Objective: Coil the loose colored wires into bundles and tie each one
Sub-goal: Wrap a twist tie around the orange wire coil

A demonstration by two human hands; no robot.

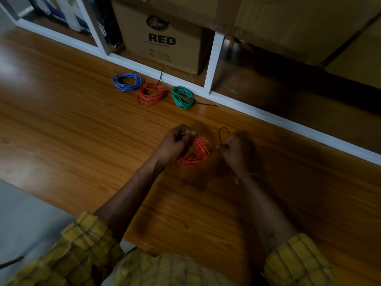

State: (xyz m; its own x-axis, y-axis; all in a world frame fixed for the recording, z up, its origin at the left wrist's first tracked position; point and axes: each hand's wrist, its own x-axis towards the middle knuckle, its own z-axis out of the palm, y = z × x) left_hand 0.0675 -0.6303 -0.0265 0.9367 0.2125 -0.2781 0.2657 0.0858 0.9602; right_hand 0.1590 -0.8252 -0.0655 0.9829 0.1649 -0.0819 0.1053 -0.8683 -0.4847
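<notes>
While three tied bundles lie beyond, left hand fingers pinching red coil, right hand fingers pinching black tie.

Floor: glossy wood-grain boards. On it: blue coil, red coil, green coil, smooth plastic-coated wire. Behind them: matt cardboard box. Sleeve: checked cloth.

Cardboard box behind wooden tabletop

A shiny brown wooden table fills the view. Behind it stands a white-framed shelf with cardboard boxes inside. One box says "RED". The light is dim.
</notes>
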